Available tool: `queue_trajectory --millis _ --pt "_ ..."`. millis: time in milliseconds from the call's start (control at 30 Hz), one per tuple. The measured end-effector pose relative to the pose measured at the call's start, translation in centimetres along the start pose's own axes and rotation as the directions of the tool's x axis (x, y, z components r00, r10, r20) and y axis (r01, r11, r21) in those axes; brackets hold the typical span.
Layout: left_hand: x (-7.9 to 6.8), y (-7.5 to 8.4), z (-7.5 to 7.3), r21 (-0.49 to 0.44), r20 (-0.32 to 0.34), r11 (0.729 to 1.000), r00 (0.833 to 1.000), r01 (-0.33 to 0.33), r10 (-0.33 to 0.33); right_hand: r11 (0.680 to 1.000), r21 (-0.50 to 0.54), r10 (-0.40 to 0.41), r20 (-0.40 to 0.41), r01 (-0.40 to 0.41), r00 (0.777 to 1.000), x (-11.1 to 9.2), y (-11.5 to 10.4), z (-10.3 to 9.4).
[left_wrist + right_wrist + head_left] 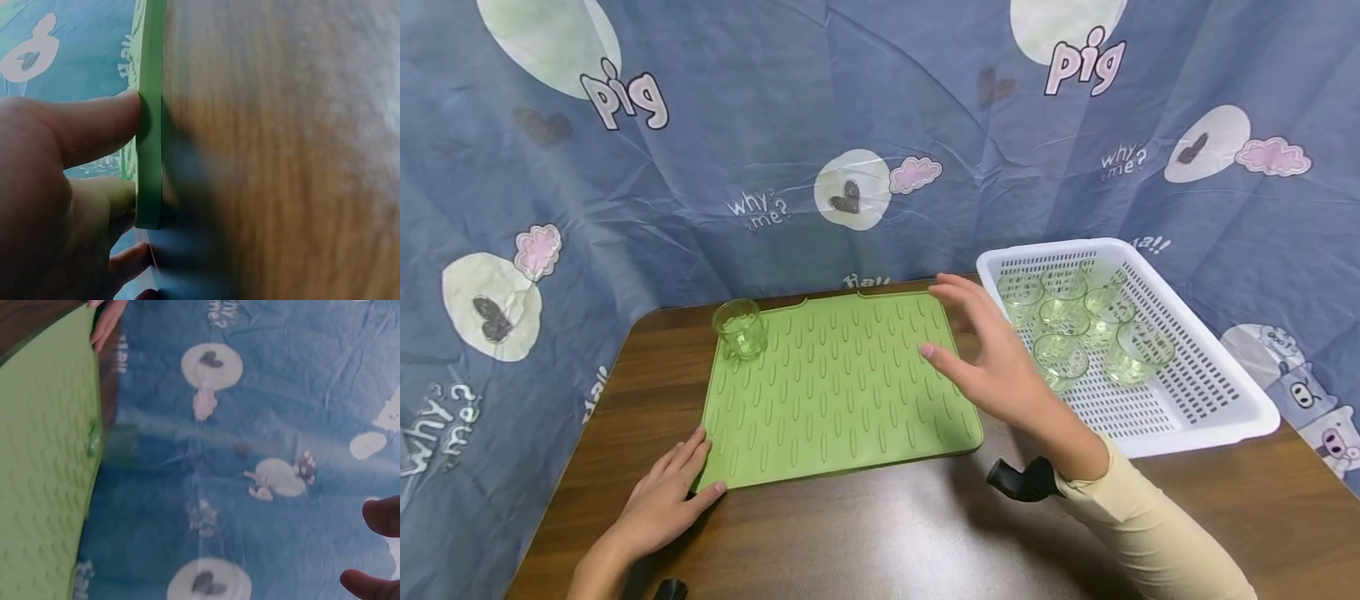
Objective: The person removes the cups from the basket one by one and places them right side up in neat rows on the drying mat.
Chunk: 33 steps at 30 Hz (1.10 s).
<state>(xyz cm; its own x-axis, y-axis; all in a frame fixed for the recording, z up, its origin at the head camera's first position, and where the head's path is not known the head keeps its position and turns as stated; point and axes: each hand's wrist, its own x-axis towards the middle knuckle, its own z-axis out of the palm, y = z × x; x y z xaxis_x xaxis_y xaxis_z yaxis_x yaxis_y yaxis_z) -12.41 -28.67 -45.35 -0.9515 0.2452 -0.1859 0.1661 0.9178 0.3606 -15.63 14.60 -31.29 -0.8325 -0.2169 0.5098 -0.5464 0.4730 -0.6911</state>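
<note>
A green ribbed drying mat [842,392] lies on the wooden table. One clear glass [741,329] stands at the mat's far left corner. My left hand [666,492] rests at the near left corner of the mat, with thumb and fingers at its edge; the left wrist view shows the thumb touching the mat's green rim [150,156]. My right hand [992,350] is held over the mat's right side, fingers spread and bent, with nothing in it. Several clear glasses [1138,354] stand in a white basket just right of that hand.
The white perforated basket [1217,425] sits on the table's right side. Behind the table hangs a blue patterned cloth [715,142], which also covers the left side. Black wrist mounts [1022,481] show at the sleeve.
</note>
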Motion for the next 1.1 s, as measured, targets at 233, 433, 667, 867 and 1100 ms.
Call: queue_trajectory --millis 233,433,667,867,1100 --pt "-0.1 0.0 -0.1 -0.002 -0.003 1.000 1.000 -0.002 0.002 0.998 -0.039 0.043 -0.036 -0.044 0.998 -2.1 2.1 -3.8" --pt "-0.1 0.0 -0.2 0.011 -0.005 1.000 1.000 0.000 0.000 0.988 -0.125 0.076 -0.081 -0.086 0.994 -3.0 3.7 -6.7" --pt "-0.1 0.1 -0.1 0.016 -0.013 1.000 1.000 0.003 -0.002 0.975 -0.171 0.131 -0.088 -0.144 0.988 -3.1 5.3 -9.7" --pt "-0.2 0.0 0.0 0.018 -0.019 1.000 1.000 0.003 -0.003 0.964 -0.198 0.164 -0.085 -0.178 0.983 -3.0 5.8 -10.9" --pt "-0.2 0.1 -0.1 0.020 -0.031 1.000 1.000 -0.002 0.002 0.960 -0.205 0.180 -0.063 -0.189 0.982 -3.0 6.6 -10.8"
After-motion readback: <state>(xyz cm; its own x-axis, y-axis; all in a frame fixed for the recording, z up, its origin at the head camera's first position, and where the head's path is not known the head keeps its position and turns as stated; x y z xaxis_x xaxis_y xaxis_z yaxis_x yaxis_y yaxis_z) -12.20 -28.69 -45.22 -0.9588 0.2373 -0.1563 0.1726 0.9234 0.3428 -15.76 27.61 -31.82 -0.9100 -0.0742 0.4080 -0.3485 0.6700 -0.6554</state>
